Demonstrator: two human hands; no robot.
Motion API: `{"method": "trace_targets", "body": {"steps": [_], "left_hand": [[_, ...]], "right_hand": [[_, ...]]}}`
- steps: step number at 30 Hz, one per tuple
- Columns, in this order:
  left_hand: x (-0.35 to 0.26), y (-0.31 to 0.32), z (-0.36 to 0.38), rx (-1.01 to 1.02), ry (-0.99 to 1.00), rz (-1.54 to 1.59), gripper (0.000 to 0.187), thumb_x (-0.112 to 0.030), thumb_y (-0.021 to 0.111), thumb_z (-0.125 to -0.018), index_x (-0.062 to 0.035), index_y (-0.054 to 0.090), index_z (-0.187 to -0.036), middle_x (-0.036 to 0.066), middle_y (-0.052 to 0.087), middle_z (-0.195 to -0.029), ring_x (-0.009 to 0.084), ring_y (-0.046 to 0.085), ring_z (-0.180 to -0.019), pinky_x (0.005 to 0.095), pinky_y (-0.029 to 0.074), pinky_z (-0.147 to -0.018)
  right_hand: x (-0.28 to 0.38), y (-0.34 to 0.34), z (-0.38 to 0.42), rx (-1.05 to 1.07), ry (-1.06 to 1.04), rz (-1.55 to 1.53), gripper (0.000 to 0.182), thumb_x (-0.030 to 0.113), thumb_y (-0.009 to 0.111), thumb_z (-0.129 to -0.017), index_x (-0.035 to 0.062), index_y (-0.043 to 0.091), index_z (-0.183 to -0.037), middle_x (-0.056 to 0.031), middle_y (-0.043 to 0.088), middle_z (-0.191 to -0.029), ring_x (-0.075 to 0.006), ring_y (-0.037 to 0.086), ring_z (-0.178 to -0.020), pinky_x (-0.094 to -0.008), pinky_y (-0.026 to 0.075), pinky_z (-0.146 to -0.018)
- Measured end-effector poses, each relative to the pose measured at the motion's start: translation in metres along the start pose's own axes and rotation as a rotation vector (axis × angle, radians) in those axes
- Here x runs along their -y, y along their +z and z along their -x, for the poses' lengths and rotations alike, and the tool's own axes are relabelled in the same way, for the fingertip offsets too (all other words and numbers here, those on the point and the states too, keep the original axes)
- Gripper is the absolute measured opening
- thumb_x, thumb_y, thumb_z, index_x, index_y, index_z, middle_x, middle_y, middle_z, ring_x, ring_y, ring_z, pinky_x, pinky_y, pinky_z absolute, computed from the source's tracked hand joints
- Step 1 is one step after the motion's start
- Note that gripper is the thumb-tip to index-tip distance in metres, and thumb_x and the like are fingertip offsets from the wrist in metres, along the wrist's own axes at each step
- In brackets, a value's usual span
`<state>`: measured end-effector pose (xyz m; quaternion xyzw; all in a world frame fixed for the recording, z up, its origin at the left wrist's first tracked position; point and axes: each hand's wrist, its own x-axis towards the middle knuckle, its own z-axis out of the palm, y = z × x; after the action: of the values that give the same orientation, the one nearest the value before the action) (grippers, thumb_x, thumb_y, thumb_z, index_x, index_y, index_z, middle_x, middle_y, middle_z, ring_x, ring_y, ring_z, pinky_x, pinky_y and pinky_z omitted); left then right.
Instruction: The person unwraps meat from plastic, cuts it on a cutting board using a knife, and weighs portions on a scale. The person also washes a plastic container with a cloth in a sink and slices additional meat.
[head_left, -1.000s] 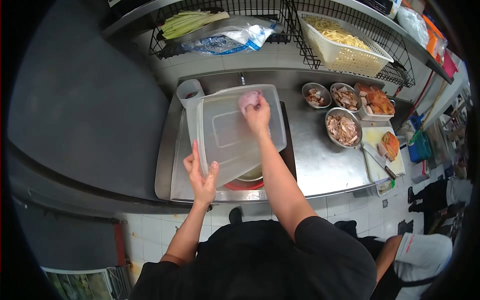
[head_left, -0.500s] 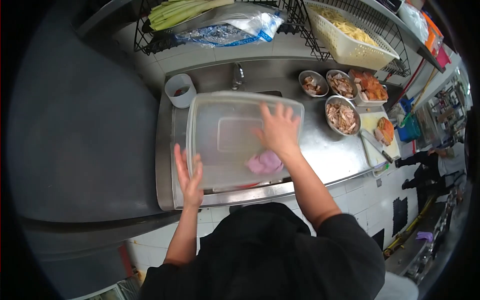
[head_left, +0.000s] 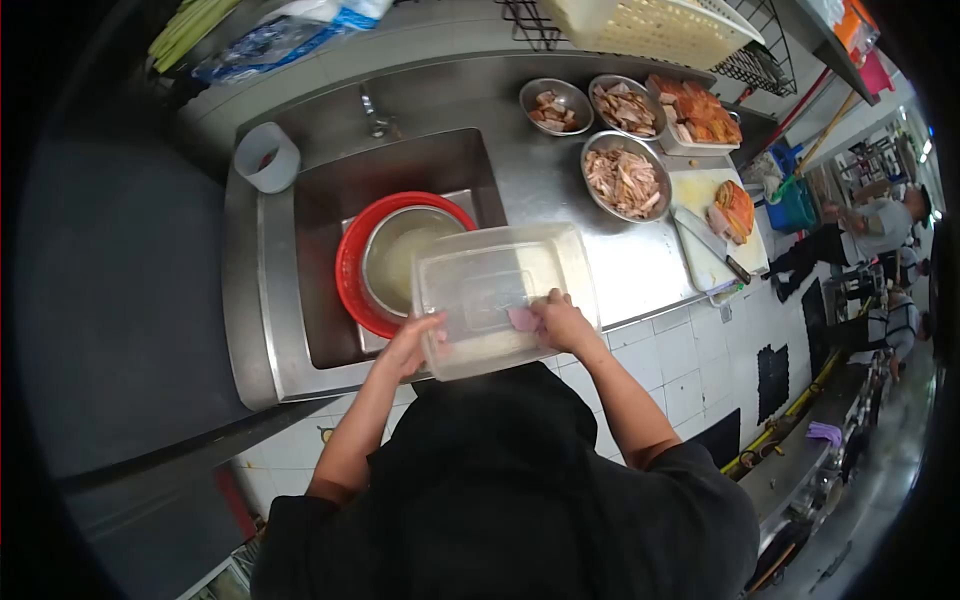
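Clear plastic container held over the sink's front edge, both hands on it.

The clear plastic container [head_left: 503,295] sits tilted at the near rim of the sink [head_left: 330,190], overlapping the red basin [head_left: 352,270] and the metal bowl [head_left: 400,250] nested inside it. Left hand [head_left: 410,343] grips the container's near-left corner, fingers curled around the edge. Right hand [head_left: 563,322] presses a pink cloth [head_left: 521,318] against the container wall, fingers bunched on it. Out along the steel counter [head_left: 640,275]: a big bowl of chopped meat [head_left: 625,177], two smaller bowls behind, a cutting board [head_left: 715,235] with a knife, and a white cup [head_left: 266,156] by the tap.
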<state>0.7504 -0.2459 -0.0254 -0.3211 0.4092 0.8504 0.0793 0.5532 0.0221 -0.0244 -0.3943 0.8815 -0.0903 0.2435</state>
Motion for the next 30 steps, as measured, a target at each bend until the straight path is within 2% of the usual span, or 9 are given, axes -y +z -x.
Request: {"method": "trace_targets", "body": {"steps": [4, 7, 8, 11, 15, 20, 22, 27, 30], "left_hand": [[0.000, -0.002, -0.041, 0.033, -0.155, 0.093, 0.061, -0.037, 0.066, -0.098, -0.0031, 0.043, -0.143, 0.013, 0.059, -0.117, 0.0276, 0.068, -0.102, 0.0486, 0.061, -0.076], [-0.011, 0.045, -0.026, -0.265, 0.065, -0.172, 0.058, -0.025, 0.065, -0.092, -0.0010, 0.045, -0.141, 0.013, 0.058, -0.115, 0.0268, 0.070, -0.088, 0.0436, 0.063, -0.071], [-0.016, 0.058, -0.015, -0.238, 0.199, -0.232, 0.055, -0.020, 0.062, -0.089, -0.0007, 0.047, -0.138, 0.013, 0.058, -0.114, 0.0254, 0.070, -0.084, 0.0403, 0.062, -0.067], [-0.016, 0.077, -0.004, -0.253, 0.433, -0.321, 0.055, -0.012, 0.057, -0.083, -0.0003, 0.049, -0.136, 0.011, 0.060, -0.107, 0.0226, 0.070, -0.079, 0.0333, 0.059, -0.060], [-0.020, 0.060, -0.004, -0.298, 0.530, -0.344, 0.064, -0.012, 0.060, -0.083, -0.0022, 0.045, -0.145, 0.011, 0.064, -0.105, 0.0202, 0.069, -0.083, 0.0325, 0.061, -0.065], [-0.030, 0.034, 0.022, -0.356, 0.588, -0.260, 0.056, -0.012, 0.066, -0.087, -0.0011, 0.053, -0.141, 0.011, 0.064, -0.113, 0.0183, 0.067, -0.094, 0.0342, 0.061, -0.070], [-0.026, 0.020, 0.026, -0.311, 0.585, -0.221, 0.054, -0.013, 0.070, -0.089, 0.0013, 0.056, -0.139, 0.009, 0.065, -0.115, 0.0169, 0.067, -0.096, 0.0340, 0.059, -0.081], [-0.044, 0.018, 0.020, -0.409, 0.785, -0.295, 0.058, -0.012, 0.072, -0.089, 0.0020, 0.054, -0.142, 0.007, 0.065, -0.114, 0.0149, 0.066, -0.099, 0.0314, 0.054, -0.090], [-0.056, 0.004, 0.044, -0.445, 0.781, -0.146, 0.072, -0.008, 0.070, -0.089, -0.0012, 0.044, -0.155, 0.007, 0.066, -0.119, 0.0161, 0.065, -0.106, 0.0308, 0.052, -0.095]], "right_hand": [[-0.029, -0.030, -0.017, -0.336, -0.134, -0.348, 0.030, -0.001, 0.065, -0.077, 0.0024, 0.073, -0.105, -0.0230, 0.068, -0.097, -0.0403, 0.068, -0.090, -0.0442, 0.058, -0.083], [-0.017, -0.046, -0.060, -0.746, 0.126, -0.112, 0.055, 0.019, 0.073, -0.085, 0.0042, 0.058, -0.136, -0.0351, 0.053, -0.131, -0.0521, 0.048, -0.127, -0.0571, 0.043, -0.105], [-0.042, -0.006, -0.097, -0.713, 0.147, -0.252, 0.065, 0.027, 0.071, -0.090, 0.0061, 0.048, -0.147, -0.0393, 0.041, -0.143, -0.0576, 0.035, -0.135, -0.0635, 0.031, -0.112], [0.001, 0.015, -0.139, -0.722, 0.305, -0.274, 0.059, 0.027, 0.068, -0.092, -0.0046, 0.054, -0.140, -0.0338, 0.048, -0.143, -0.0530, 0.043, -0.131, -0.0641, 0.032, -0.111], [0.107, -0.014, -0.141, -0.404, -0.353, -0.176, 0.054, 0.011, 0.065, -0.088, 0.0070, 0.057, -0.142, -0.0238, 0.049, -0.149, -0.0440, 0.044, -0.138, -0.0655, 0.029, -0.113], [0.100, -0.042, -0.140, -0.108, -0.940, -0.329, 0.043, 0.013, 0.065, -0.090, 0.0072, 0.064, -0.132, -0.0160, 0.064, -0.131, -0.0369, 0.058, -0.122, -0.0559, 0.038, -0.110], [0.090, -0.060, -0.143, -0.307, -0.374, -0.239, 0.043, 0.015, 0.066, -0.091, 0.0084, 0.065, -0.133, -0.0128, 0.067, -0.128, -0.0366, 0.058, -0.126, -0.0535, 0.041, -0.110], [0.162, -0.007, -0.138, -0.719, -0.719, -0.234, 0.035, 0.021, 0.071, -0.088, 0.0105, 0.071, -0.121, -0.0133, 0.068, -0.126, -0.0382, 0.060, -0.120, -0.0542, 0.041, -0.110], [0.157, -0.004, -0.119, -0.157, -0.971, -0.290, 0.027, 0.019, 0.069, -0.090, 0.0101, 0.073, -0.115, -0.0153, 0.067, -0.131, -0.0373, 0.061, -0.120, -0.0503, 0.045, -0.108]]}}
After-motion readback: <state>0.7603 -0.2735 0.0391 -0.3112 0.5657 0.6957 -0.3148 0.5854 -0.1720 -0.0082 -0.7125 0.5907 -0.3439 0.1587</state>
